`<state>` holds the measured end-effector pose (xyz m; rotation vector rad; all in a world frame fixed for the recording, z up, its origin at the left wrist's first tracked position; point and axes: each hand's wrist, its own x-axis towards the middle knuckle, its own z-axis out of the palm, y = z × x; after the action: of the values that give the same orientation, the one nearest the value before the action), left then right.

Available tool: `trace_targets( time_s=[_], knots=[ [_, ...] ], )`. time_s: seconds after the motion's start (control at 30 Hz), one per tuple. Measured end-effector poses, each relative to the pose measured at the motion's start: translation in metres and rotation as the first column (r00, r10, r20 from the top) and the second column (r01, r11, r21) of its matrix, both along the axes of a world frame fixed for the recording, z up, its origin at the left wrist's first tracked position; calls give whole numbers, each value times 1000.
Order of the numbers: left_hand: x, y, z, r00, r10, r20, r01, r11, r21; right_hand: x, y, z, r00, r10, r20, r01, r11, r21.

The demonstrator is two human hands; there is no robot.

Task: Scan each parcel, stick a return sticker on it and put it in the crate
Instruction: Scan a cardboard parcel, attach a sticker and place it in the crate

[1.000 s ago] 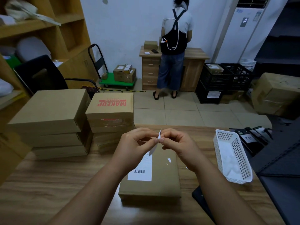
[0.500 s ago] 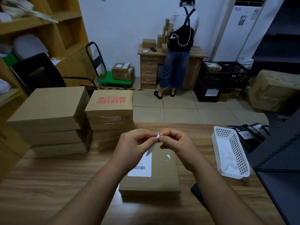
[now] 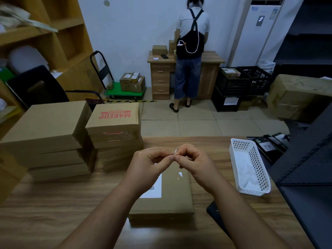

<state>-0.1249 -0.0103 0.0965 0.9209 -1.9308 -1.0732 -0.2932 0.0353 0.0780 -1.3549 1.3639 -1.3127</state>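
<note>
Pinching a small white sticker point(image 3: 176, 150) between curled fingertips, the left hand point(image 3: 150, 163) and the right hand point(image 3: 195, 163) meet above a flat cardboard parcel point(image 3: 173, 198) that lies on the wooden table point(image 3: 53, 203). Both hands have thumb and forefinger closed on the sticker, whose upper edge sticks up between them; the other fingers are curled in. The parcel carries a white shipping label point(image 3: 155, 190) with a barcode on its left half, partly hidden by the left wrist. To the left stand two stacks of cardboard boxes point(image 3: 46, 126), the nearer one topped by a box printed MAKEUP point(image 3: 115, 116). A white perforated basket point(image 3: 249, 166) sits on the table to the right. Black crates point(image 3: 242, 83) stand on the floor by the far wall, next to a person point(image 3: 191, 51) facing a wooden desk point(image 3: 161, 76).
</note>
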Motion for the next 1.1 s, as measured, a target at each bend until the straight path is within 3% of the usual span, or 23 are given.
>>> trace_targets(
  time_s=[0.13,0.3,0.43,0.57,0.73,0.8,0.97,1.1],
  knots=[
    [-30,4,-5,999,26,-35,-20,986,165,-27,13,-4,996,-61,57,60,998,21],
    [-90,6,-20,978,118,-175,-40,917,397,-79,30,-22,938,-290,189,250,945,209],
    [-145,18,-38,984,40,-172,45,886,462,-115,48,-34,920,-277,277,209,945,250],
    [-191,23,-59,994,-32,-107,83,846,527,-154,65,-48,897,-408,168,347,887,305],
    [-235,33,-84,995,-102,-10,91,830,550,-194,80,-90,849,-494,-189,529,783,328],
    [-245,33,-93,998,-69,-7,61,822,566,-207,83,-108,828,-513,-228,561,748,355],
    [-239,4,-108,985,168,-30,-112,767,631,-243,87,-149,742,-431,-513,652,640,407],
    [-224,-10,-111,972,229,-44,-156,778,609,-264,69,-164,643,-510,-571,751,568,338]
  ],
)
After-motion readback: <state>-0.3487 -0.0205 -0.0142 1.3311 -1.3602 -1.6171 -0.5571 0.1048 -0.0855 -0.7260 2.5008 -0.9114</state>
